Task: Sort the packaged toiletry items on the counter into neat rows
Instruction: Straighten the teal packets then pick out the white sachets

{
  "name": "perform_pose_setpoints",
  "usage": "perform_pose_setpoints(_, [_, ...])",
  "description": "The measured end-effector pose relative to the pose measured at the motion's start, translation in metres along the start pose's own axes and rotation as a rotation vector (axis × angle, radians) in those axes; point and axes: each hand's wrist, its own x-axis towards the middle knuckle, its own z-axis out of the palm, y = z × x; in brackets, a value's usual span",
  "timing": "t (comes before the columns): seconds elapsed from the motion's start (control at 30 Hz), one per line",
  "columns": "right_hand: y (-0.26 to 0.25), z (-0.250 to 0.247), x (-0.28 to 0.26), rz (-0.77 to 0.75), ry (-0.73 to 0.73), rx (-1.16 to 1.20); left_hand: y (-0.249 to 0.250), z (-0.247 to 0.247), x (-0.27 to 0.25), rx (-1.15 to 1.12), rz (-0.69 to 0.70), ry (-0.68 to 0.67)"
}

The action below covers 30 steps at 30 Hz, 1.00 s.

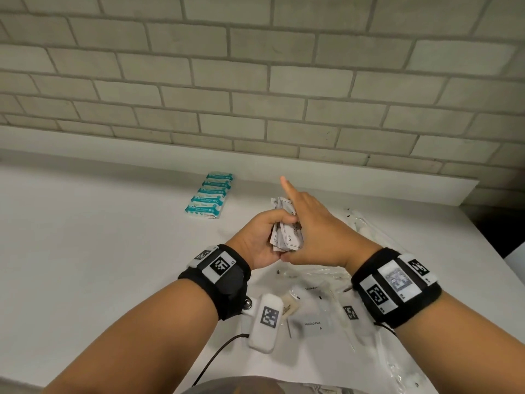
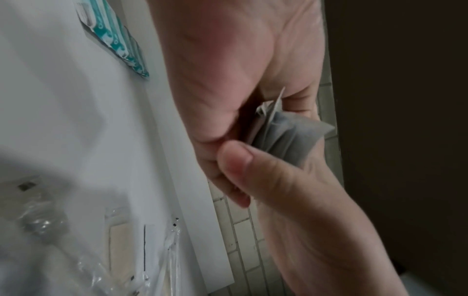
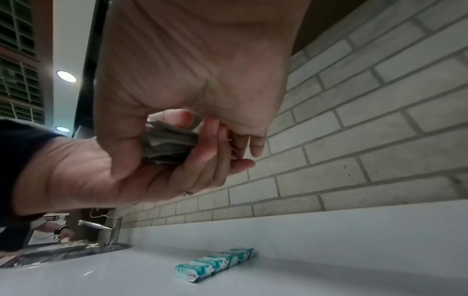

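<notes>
White counter (image 1: 113,251) under brick wall (image 1: 255,81); both hands grip sachets (image 1: 287,234).

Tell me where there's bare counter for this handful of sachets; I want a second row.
Bare counter lies left of the teal packet row, and between that row and the left hand. Near the body, toothpaste sachets and clear wrappers crowd it.

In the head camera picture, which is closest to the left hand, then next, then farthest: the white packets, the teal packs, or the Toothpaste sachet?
1. White packets: held in the left hand itself.
2. Toothpaste sachet: on the counter, nearer the person, below the wrists.
3. Teal packs: a neat row farther back toward the brick wall.
</notes>
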Motion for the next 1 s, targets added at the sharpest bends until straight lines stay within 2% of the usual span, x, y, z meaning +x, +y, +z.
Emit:
perform_pose_setpoints(0.1, [0.0,0.0,0.001,-0.025,-0.06,-0.012,-0.001,0.0,-0.001,0.03,-0.035,0.005])
perform_pose_setpoints(0.37, [-0.005,0.006,0.005,-0.124,-0.015,-0.098,0.001,0.001,-0.005,0.1,-0.078,0.053])
perform_pose_setpoints(0.53, [-0.008,0.013,0.01,-0.2,0.046,-0.119,0.005,-0.003,-0.008,0.089,-0.048,0.048])
perform_pose_setpoints(0.6, [-0.01,0.013,0.012,-0.105,0.049,0.072,0.009,-0.009,-0.01,0.028,0.013,0.056])
perform_pose_setpoints(0.7, [-0.01,0.017,0.023,0.178,0.171,0.473,0.016,-0.026,-0.007,-0.167,0.195,0.107])
perform_pose_setpoints(0.73, [-0.009,0.02,0.027,0.262,0.138,0.578,0.018,-0.032,-0.005,-0.214,0.255,0.123])
perform_pose_setpoints(0.77, [-0.008,0.025,0.033,0.314,0.041,0.663,0.018,-0.036,-0.004,-0.228,0.306,0.135])
perform_pose_setpoints(0.83, [-0.009,0.039,0.042,0.302,-0.141,0.762,0.016,-0.042,-0.002,-0.176,0.36,0.16])
perform_pose_setpoints(0.9, [-0.009,0.052,0.052,0.3,-0.16,0.86,0.013,-0.048,-0.002,-0.099,0.361,0.166])
perform_pose_setpoints(1.0, [0.003,0.064,0.066,0.403,-0.168,1.01,0.014,-0.073,-0.005,-0.001,0.346,0.169])
